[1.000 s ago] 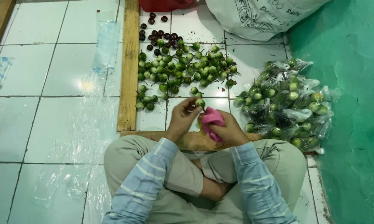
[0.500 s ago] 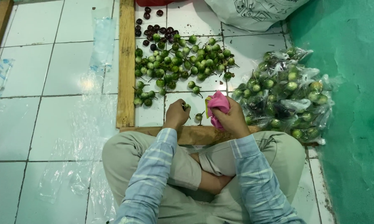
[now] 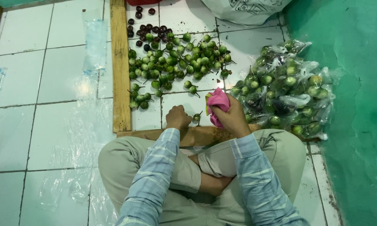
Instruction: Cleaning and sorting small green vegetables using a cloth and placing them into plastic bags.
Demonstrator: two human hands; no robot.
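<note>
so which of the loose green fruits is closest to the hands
The lone small green fruit lying between the left hand and right hand; the others lie farther up.

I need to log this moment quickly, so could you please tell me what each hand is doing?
Left hand: closed, holding a small green eggplant.
Right hand: closed on a pink cloth.

**A produce-sorting spot on a tiled floor**

White floor tiles (image 3: 42, 75) beside a green wall (image 3: 356, 104) serve as a workplace: loose small green eggplants (image 3: 176, 62) lie heaped beyond a wooden frame (image 3: 120, 75), with filled clear bags (image 3: 289, 88) right of it.
</note>
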